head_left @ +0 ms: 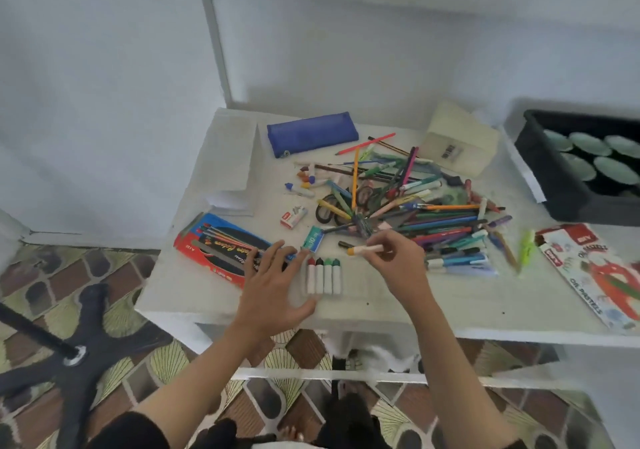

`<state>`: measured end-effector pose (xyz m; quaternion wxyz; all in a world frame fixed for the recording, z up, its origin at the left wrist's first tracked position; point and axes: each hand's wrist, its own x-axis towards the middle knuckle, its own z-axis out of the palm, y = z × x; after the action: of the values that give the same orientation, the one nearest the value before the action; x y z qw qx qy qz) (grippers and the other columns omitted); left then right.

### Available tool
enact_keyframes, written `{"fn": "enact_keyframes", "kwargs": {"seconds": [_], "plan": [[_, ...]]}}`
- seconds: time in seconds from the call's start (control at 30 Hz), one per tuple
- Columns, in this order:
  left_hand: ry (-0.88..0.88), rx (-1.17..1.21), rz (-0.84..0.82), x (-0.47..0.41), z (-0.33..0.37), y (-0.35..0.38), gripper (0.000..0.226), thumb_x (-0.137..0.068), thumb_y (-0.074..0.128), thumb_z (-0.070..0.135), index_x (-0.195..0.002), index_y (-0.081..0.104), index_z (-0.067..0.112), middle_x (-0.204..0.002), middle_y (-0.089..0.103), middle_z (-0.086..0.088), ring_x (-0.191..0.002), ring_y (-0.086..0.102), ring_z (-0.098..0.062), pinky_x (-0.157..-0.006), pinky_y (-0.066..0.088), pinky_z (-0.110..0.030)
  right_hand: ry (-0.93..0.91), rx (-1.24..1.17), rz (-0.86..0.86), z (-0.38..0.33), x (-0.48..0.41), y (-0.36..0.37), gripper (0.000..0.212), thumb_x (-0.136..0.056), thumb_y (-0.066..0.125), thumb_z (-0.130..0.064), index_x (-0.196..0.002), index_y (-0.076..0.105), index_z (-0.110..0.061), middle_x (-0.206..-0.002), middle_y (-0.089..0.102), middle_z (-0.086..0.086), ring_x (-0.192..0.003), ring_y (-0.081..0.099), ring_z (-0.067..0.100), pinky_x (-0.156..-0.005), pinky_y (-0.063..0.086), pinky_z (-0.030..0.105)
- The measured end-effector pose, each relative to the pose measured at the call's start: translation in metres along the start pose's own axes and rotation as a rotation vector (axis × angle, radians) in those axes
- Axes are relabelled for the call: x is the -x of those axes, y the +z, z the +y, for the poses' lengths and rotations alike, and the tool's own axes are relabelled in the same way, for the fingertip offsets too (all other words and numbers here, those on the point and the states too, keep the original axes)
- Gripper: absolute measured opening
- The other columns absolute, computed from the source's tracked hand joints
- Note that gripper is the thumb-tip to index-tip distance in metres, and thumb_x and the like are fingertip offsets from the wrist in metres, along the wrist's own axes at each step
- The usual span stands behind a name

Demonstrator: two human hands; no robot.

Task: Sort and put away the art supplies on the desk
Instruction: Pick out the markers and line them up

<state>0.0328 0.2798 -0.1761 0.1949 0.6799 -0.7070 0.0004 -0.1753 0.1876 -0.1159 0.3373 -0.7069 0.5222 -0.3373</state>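
A big heap of pens, pencils and markers (440, 220) covers the middle of the white desk (450, 306). Several oil pastels (323, 275) lie side by side in a clear tray near the front edge. My left hand (273, 285) rests flat and spread beside that tray, over the edge of a red pencil box (221, 244). My right hand (398, 261) pinches an orange-tipped white pastel (367, 249) just above the tray. A blue pencil case (311, 134) lies at the back.
An oil pastel box lid (595, 275) lies at the right. Behind it stands a black crate (568, 174) of round cups. A cream box (460, 140), folded white paper (228, 161), an eraser (313, 239), a small staples box (293, 217) and tape rolls (329, 211) also sit here. A chair base (76, 351) stands left.
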Motion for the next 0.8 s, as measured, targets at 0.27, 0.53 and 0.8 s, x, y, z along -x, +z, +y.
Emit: {"fn": "enact_keyframes", "kwargs": {"seconds": [0.27, 0.53, 0.8], "plan": [[0.006, 0.011, 0.025, -0.003, -0.001, -0.002, 0.076, -0.069, 0.045, 0.067, -0.131, 0.054, 0.023, -0.124, 0.053, -0.001, -0.129, 0.039, -0.024, -0.106, 0.022, -0.055, -0.015, 0.058, 0.030, 0.008, 0.042, 0.011, 0.016, -0.082, 0.067, 0.001, -0.096, 0.072, -0.005, -0.087, 0.062, -0.001, -0.073, 0.061, 0.006, -0.070, 0.053, 0.015], [0.002, 0.009, 0.000, -0.004, -0.003, -0.002, 0.075, -0.070, 0.047, 0.068, -0.130, 0.053, 0.024, -0.124, 0.051, 0.001, -0.127, 0.039, -0.022, -0.102, 0.027, -0.060, -0.086, 0.109, -0.093, -0.001, 0.053, 0.025, 0.027, -0.078, 0.069, 0.005, -0.103, 0.071, -0.003, -0.095, 0.059, -0.001, -0.080, 0.059, 0.006, -0.080, 0.048, 0.010], [0.006, 0.028, 0.017, -0.004, -0.005, -0.002, 0.075, -0.071, 0.045, 0.069, -0.130, 0.054, 0.023, -0.123, 0.052, 0.001, -0.125, 0.039, -0.020, -0.101, 0.028, -0.060, -0.044, 0.190, -0.109, 0.003, 0.046, 0.034, 0.020, -0.081, 0.067, 0.001, -0.101, 0.072, -0.003, -0.096, 0.063, 0.005, -0.078, 0.057, 0.011, -0.077, 0.045, 0.012]]}}
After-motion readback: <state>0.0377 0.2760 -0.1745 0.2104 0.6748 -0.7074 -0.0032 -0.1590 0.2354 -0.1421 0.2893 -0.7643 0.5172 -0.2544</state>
